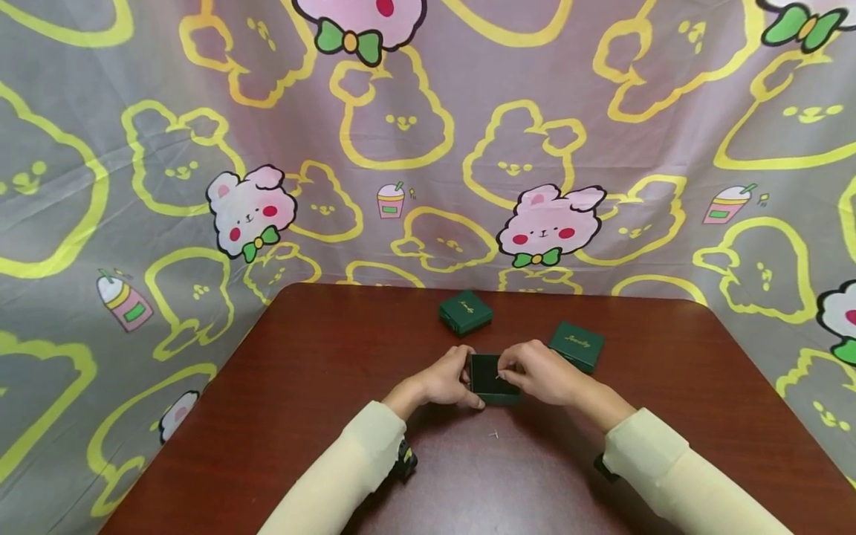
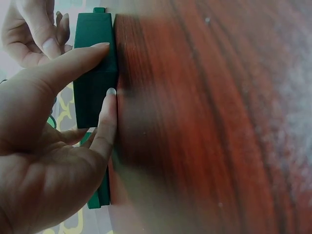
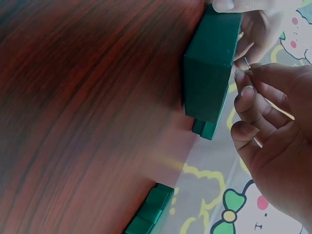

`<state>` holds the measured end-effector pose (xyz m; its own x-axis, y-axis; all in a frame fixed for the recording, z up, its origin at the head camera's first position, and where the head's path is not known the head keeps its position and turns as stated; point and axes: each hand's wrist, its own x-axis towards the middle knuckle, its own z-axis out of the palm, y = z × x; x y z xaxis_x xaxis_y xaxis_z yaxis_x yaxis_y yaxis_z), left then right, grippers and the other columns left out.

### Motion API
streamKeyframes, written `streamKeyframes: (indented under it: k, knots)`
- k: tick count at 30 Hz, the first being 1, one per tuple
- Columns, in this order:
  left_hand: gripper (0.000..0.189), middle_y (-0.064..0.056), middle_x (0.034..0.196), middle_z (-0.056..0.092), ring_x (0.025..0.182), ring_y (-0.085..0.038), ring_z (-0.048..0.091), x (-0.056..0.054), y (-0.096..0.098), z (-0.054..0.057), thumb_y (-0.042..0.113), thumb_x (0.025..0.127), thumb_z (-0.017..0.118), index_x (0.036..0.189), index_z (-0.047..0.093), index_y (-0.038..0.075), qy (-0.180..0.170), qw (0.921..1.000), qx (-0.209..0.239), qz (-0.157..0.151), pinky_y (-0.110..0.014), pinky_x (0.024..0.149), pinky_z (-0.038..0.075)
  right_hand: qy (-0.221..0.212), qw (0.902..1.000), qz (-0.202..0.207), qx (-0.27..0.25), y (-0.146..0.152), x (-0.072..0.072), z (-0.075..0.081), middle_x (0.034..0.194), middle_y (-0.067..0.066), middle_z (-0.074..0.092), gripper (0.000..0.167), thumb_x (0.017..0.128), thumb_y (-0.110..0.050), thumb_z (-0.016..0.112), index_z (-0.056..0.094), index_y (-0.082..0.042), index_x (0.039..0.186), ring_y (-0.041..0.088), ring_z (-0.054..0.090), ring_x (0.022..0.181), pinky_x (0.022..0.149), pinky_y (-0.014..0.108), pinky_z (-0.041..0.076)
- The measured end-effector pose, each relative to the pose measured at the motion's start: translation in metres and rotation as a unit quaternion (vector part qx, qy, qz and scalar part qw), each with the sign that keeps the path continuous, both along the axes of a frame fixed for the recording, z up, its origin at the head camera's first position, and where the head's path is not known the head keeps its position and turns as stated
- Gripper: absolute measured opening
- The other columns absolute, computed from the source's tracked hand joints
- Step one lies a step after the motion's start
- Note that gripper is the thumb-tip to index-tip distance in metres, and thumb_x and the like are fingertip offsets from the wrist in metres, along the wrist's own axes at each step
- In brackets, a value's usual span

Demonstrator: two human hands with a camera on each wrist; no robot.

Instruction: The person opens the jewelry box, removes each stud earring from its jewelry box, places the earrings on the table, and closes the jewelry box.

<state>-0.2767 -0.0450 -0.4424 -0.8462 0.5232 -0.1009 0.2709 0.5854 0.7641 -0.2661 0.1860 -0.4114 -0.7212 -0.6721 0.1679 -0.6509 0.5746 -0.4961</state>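
Note:
An open dark green jewelry box (image 1: 500, 399) with a black lining sits near the middle of the table. My left hand (image 1: 443, 380) grips its left side, thumb along the near wall (image 2: 92, 92) and other fingers round the side. Over the box's right part, my right hand (image 1: 538, 373) pinches a small thin metal piece (image 3: 247, 63), like an earring post, between thumb and index finger. Most of that piece is hidden by the fingertips. On the table just in front of the box lies another tiny silvery piece (image 1: 493, 434).
A closed green box (image 1: 466, 310) with gold lettering stands behind the open one. Another green lettered box or lid (image 1: 578, 345) lies behind my right hand. A patterned curtain (image 1: 428, 186) hangs past the far edge of the brown wooden table (image 1: 301, 416).

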Motion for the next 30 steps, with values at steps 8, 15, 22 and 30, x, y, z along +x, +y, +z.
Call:
streamKeyframes:
  k: [8, 15, 22, 30]
  knots:
    - [0.076, -0.011, 0.11, 0.049, 0.093, -0.017, 0.052, -0.0022, 0.0003, 0.0017, 0.013, 0.071, 0.094, 0.13, 0.048, 0.001, 0.005, 0.9999, -0.005, -0.008, -0.027, 0.082, 0.042, -0.001, 1.0, -0.003, 0.001, 0.0003, -0.0026, 0.0023, 0.092, 0.002, 0.074, 0.007, 0.097, -0.007, 0.069, 0.076, -0.007, 0.097, 0.005, 0.062, 0.077, 0.069, 0.028, 0.053]
    - [0.069, -0.013, 0.11, 0.05, 0.094, -0.019, 0.05, -0.0038, 0.0007, 0.0016, 0.012, 0.071, 0.094, 0.123, 0.049, 0.004, 0.004, 0.9999, 0.0, -0.012, -0.027, 0.08, 0.041, -0.004, 1.0, -0.002, 0.005, 0.0011, -0.0044, 0.0037, 0.091, 0.0, 0.073, 0.007, 0.097, -0.007, 0.07, 0.076, -0.009, 0.096, 0.004, 0.062, 0.077, 0.069, 0.027, 0.053]
    - [0.071, -0.013, 0.11, 0.049, 0.093, -0.019, 0.051, -0.0034, 0.0026, 0.0024, 0.011, 0.07, 0.094, 0.125, 0.049, 0.002, 0.004, 0.9999, 0.005, -0.011, -0.027, 0.081, 0.041, -0.004, 1.0, 0.001, -0.005, 0.0007, -0.0042, 0.0039, 0.092, 0.004, 0.074, 0.007, 0.097, -0.006, 0.069, 0.076, -0.007, 0.097, 0.005, 0.061, 0.075, 0.068, 0.027, 0.053]
    - [0.076, -0.011, 0.111, 0.048, 0.095, -0.018, 0.051, -0.004, 0.0013, 0.0003, 0.011, 0.072, 0.093, 0.131, 0.047, 0.0, -0.005, 0.9999, 0.004, -0.01, -0.027, 0.083, 0.042, -0.002, 1.0, 0.002, 0.0, 0.0039, -0.0017, 0.0003, 0.092, 0.003, 0.074, 0.008, 0.097, -0.007, 0.069, 0.076, -0.007, 0.097, 0.004, 0.062, 0.076, 0.07, 0.028, 0.054]
